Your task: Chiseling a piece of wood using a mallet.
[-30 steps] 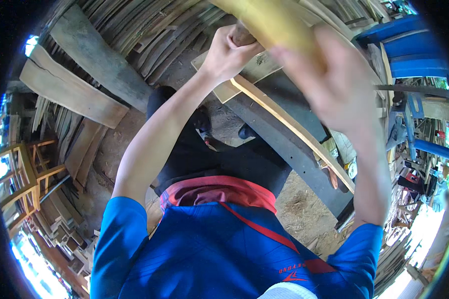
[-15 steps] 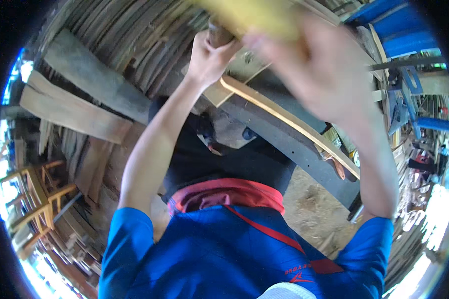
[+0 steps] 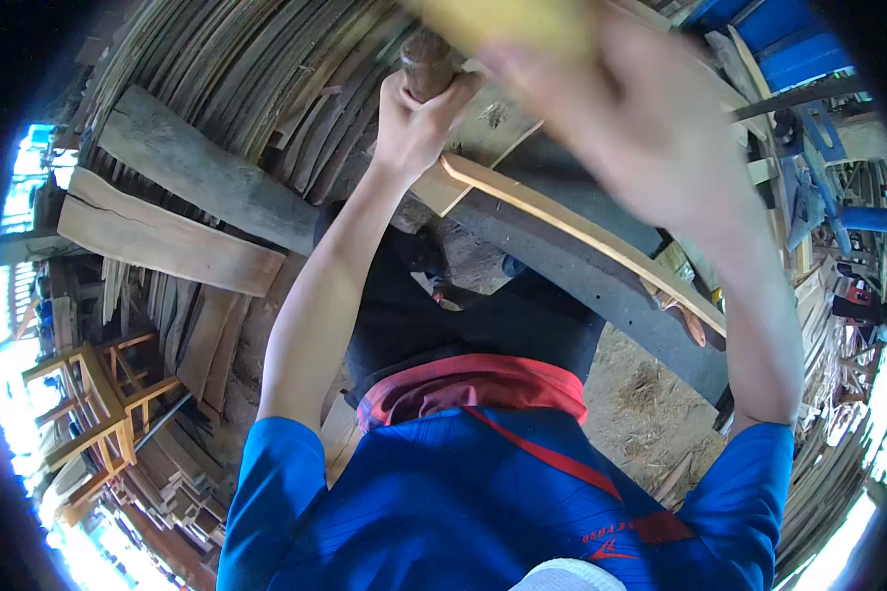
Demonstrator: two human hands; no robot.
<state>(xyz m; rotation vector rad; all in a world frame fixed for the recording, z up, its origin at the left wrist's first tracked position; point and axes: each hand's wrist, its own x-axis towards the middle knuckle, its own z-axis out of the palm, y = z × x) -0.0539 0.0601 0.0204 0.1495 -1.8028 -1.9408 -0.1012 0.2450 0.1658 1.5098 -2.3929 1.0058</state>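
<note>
Our left hand [image 3: 414, 133] curls closed round brown handle [image 3: 427, 67], wrapped likely for steadiness. Blurred yellow thing [image 3: 522, 34] just beside, against right hand [image 3: 660, 128]; fingers smeared, grip we cannot tell. Wood strip [image 3: 581, 224] lies along dark bench [image 3: 616, 300], seemingly for support.

Wears a blue short-sleeved shirt [image 3: 434, 492] with a red diagonal stripe [image 3: 550, 456]. Has black trousers [image 3: 453, 340] on, with red cloth [image 3: 478, 379] at the waist.
</note>
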